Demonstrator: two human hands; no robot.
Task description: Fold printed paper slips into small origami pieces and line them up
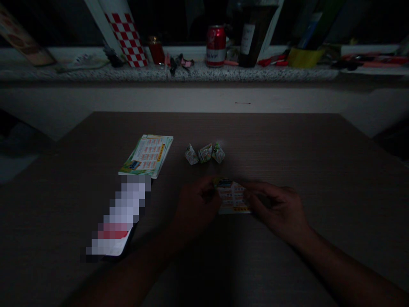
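A small printed calendar card (233,198) is held just above the dark table, between both of my hands. My left hand (200,200) pinches its left edge, while the thumb and fingers of my right hand (277,204) close on its right side. The card's upper edge bows a little. Beyond the hands, three small folded paper pieces (205,152) stand in a row. To the left lies a stack of similar calendar cards (148,154), green-edged with rows of dates. The light is dim and some fingertips are hard to make out.
A phone-like device (123,217) with a bright blurred screen lies left of my left arm. Along the granite windowsill (198,73) stand a red can (215,46), a dark bottle (254,36), a red-checked tube (126,38) and a yellow holder (305,57).
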